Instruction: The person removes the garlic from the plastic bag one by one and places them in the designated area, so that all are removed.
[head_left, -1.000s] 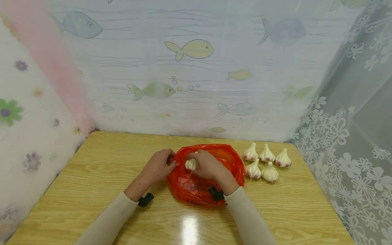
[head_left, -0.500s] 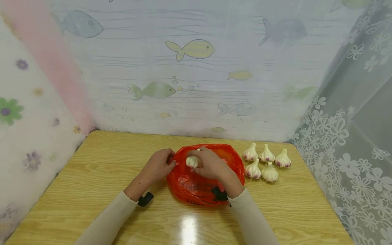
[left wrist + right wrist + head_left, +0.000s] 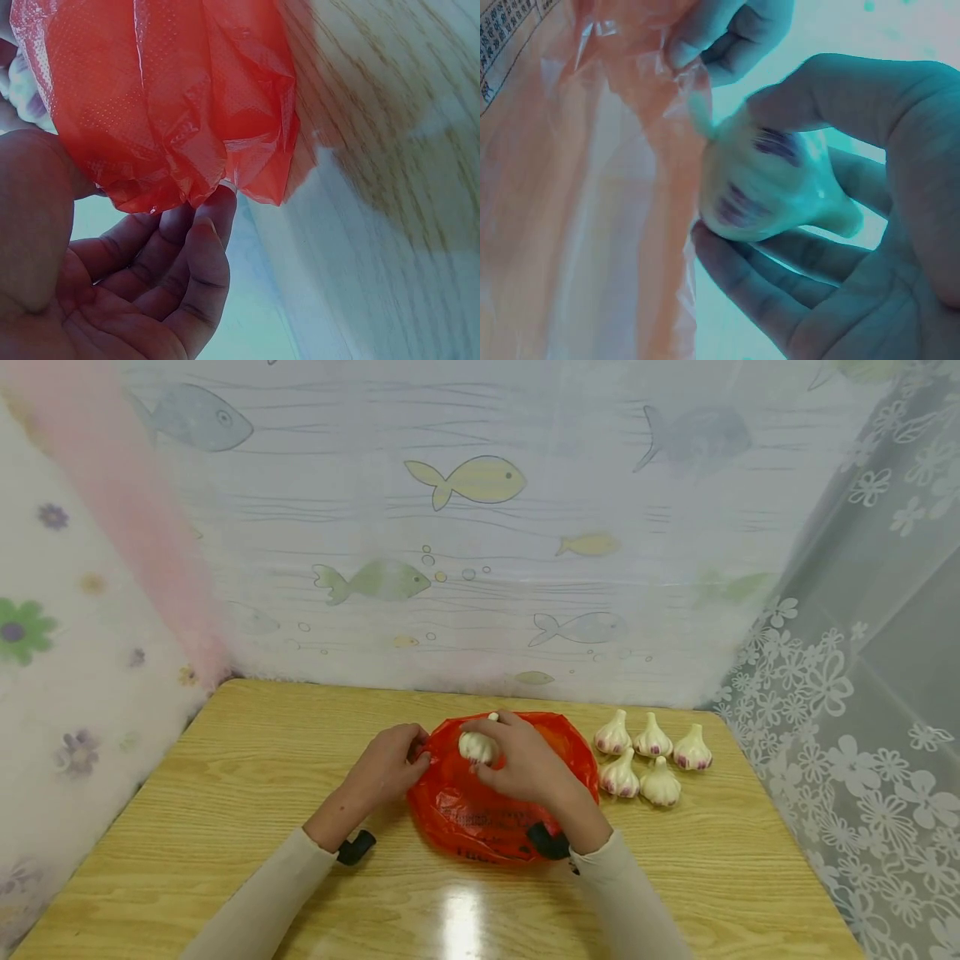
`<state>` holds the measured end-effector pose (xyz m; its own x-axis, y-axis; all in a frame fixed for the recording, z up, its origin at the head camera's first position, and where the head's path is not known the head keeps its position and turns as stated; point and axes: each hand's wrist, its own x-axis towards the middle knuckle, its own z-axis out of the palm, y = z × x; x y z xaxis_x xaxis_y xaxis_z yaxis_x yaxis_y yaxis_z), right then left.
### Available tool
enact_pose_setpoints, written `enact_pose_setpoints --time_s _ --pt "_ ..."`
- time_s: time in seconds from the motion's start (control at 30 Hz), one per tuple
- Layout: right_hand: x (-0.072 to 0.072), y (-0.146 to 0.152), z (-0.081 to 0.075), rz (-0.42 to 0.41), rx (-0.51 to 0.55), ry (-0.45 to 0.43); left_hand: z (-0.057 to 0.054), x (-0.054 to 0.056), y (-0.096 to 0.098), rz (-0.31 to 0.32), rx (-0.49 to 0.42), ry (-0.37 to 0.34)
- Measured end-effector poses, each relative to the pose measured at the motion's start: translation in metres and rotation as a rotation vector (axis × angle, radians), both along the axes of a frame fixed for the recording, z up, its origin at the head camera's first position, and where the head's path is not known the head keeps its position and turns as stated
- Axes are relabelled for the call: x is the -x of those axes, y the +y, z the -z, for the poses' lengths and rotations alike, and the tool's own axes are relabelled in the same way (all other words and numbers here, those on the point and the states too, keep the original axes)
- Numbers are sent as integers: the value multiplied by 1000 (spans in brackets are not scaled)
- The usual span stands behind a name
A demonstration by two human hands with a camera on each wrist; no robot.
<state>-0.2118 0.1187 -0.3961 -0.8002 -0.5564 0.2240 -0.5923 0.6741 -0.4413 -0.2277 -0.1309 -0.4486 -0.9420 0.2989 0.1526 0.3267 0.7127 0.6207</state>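
Observation:
A red plastic bag (image 3: 480,814) with dark print lies on the table, its mouth spread wide. My left hand (image 3: 386,766) pinches the left side of its rim; the left wrist view shows the thumb and fingers on the crinkled red edge (image 3: 165,161). Over the bag, my right hand (image 3: 528,760) holds a garlic bulb (image 3: 477,747), white with purple patches. In the right wrist view the thumb and fingers wrap round that garlic bulb (image 3: 757,176), beside the bag's film.
Several more garlic bulbs (image 3: 648,756) stand grouped on the wooden table (image 3: 285,735) just right of the bag. A dark strap piece (image 3: 356,847) shows by the left wrist, another (image 3: 547,842) by the right. A fish-patterned curtain (image 3: 480,568) hangs behind the table.
My right hand has risen slightly and moved a little to the right with the garlic bulb, which shows more fully. The left hand has stayed at the bag's rim.

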Motion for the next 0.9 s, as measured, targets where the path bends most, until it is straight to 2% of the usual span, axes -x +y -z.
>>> enact_pose_setpoints --time_s 0.37,0.9 --pt "-10 7 -3 10 117 17 0 0 0 -3 11 -7" --pt "-27 37 -10 73 92 39 -3 0 -1 -25 18 -14"
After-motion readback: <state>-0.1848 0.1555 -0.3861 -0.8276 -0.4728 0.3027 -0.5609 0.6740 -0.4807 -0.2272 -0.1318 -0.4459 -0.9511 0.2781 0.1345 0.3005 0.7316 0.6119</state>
